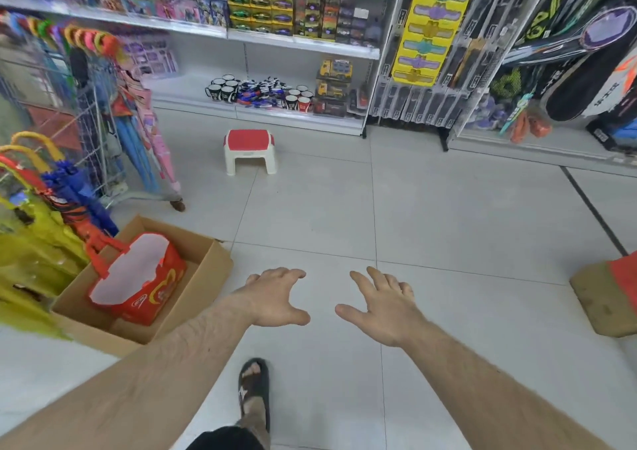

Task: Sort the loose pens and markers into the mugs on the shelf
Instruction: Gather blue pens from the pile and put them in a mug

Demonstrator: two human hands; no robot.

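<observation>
Two hands are held out in front, well away from the shelf [262, 113], so the walk up to it is judged to be the step in hand. The left hand [275, 296] and the right hand [381, 303] are both empty, with the fingers spread and a little bent, and nothing is held or pinched. The pens and markers [263, 93] are seen lying in a loose pile on the low shelf, far ahead. On the left of the pile a group of dark mugs [223, 88] is stood, about five as far as can be told. On the right of the pile a second group of mugs [299, 99] is stood, about five too, some white and some red. The pens cannot be counted from here, since they are small and blurred. One small red stool [250, 149] is set on the floor [448, 229] between the person and the shelf. Next, the shelf must be reached, likely by sitting or crouching at the stool, and one pen must be picked from the pile.
</observation>
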